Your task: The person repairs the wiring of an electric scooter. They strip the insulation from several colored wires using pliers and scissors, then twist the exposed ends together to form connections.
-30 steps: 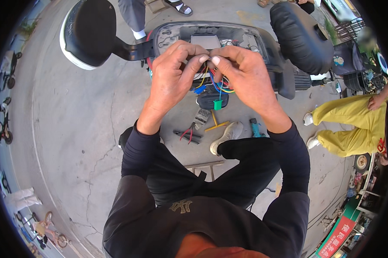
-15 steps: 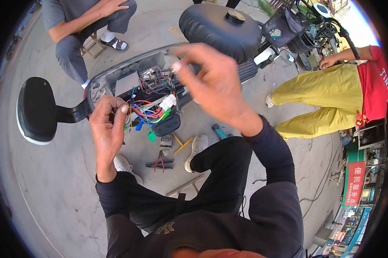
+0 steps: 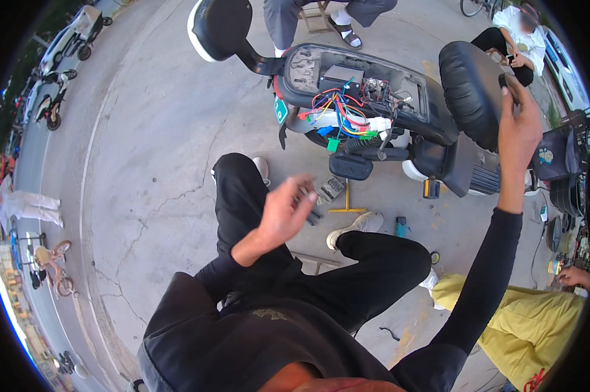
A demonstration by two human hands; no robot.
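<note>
My right hand (image 3: 520,134) reaches up to the black padded seat (image 3: 472,91) of an electric scooter. Its fingers close around a small black roll of tape (image 3: 503,81) at the seat's edge, partly hidden by them. My left hand (image 3: 282,212) hovers above my legs, somewhat blurred. Its fingers are loosely curled with the thumb apart, and I see nothing in them. In front of me is the scooter's opened body (image 3: 412,98). Coloured wires (image 3: 340,108) with white connectors (image 3: 378,123) and a green connector (image 3: 333,144) hang over its near side.
A black backrest (image 3: 224,29) juts out at the scooter's left end. On the ground lie a yellow T-shaped tool (image 3: 347,209), a grey box-like item (image 3: 331,189) and a teal tool (image 3: 401,227). People sit beyond the scooter; one in yellow trousers (image 3: 537,326) is at my right.
My right hand has moved from above the wires to the tape roll on the seat. My left hand has left the wires and drawn back toward my legs. The view has shifted left.
</note>
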